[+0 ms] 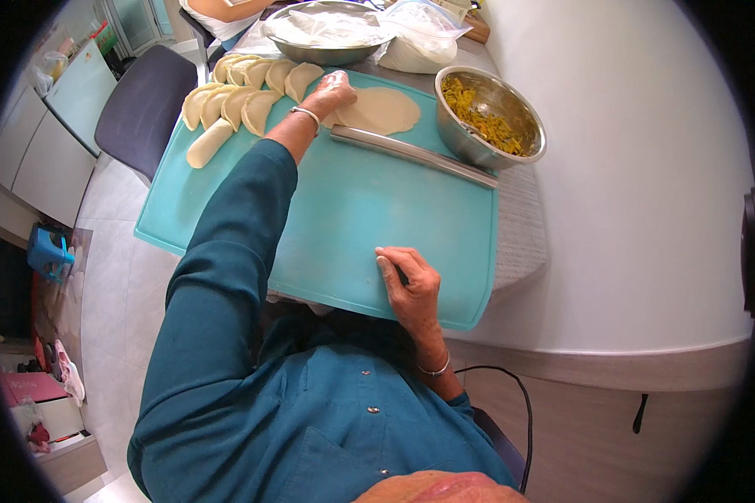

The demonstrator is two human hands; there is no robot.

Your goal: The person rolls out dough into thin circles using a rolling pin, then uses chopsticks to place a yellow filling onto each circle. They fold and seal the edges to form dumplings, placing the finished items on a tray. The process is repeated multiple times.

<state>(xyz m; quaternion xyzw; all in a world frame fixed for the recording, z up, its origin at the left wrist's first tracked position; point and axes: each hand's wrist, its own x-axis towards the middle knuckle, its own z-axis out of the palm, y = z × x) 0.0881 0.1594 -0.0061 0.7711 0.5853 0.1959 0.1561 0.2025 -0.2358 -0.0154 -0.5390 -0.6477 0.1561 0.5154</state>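
My left hand (335, 92), fingers curled, is at the left edge of the rolled dough sheets (384, 112); whether it grips dough is hidden. My right hand (412, 280) rests near the front edge of the turquoise mat (346, 220), thumb and fingertips drawn together with nothing visible in them. A metal rolling pin (415, 156) lies slantwise just in front of the sheets. Two rows of folded half-moon dumplings (231, 105) stand at the back left, with a thick dough roll (209, 143) in front of them. At the right, a steel bowl (491, 119) holds yellow-green filling (478, 116) and a utensil.
Behind the mat stand a large steel basin (327, 50) covered with plastic and a plastic bag of white powder (418, 53). A white wall (629, 176) borders the table on the right. A dark chair (145, 107) is at the left; another person (226, 19) sits beyond.
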